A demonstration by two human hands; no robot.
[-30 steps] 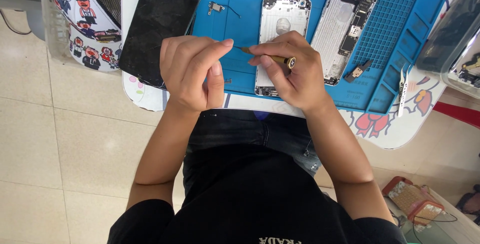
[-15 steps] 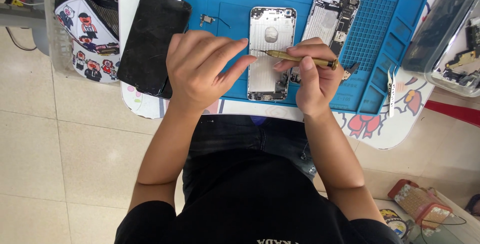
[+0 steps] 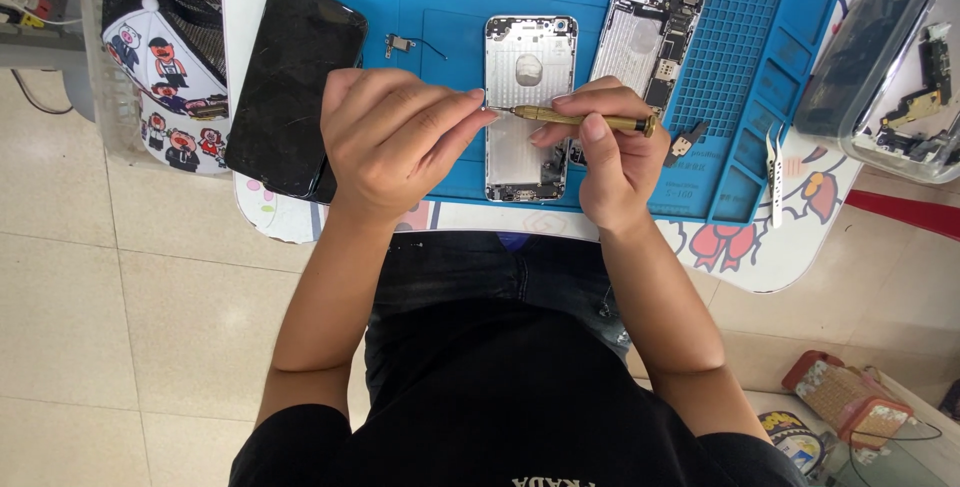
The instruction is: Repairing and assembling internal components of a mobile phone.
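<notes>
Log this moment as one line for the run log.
right hand grips brass screwdriver | left hand fingertips pinch its tip | both above silver phone shell | blue mat

Open blue mat (image 3: 430,162) between black screen (image 3: 293,87) and silver phone shell (image 3: 528,77), only a small cable part (image 3: 401,44) lying there. Right of the shell, crowded: opened phone (image 3: 645,42), bracket (image 3: 685,140), tweezers (image 3: 775,172), clear tray (image 3: 880,67).

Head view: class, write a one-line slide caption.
Right hand holds a brass screwdriver, tip at left hand fingertips, above an empty silver phone shell.
</notes>
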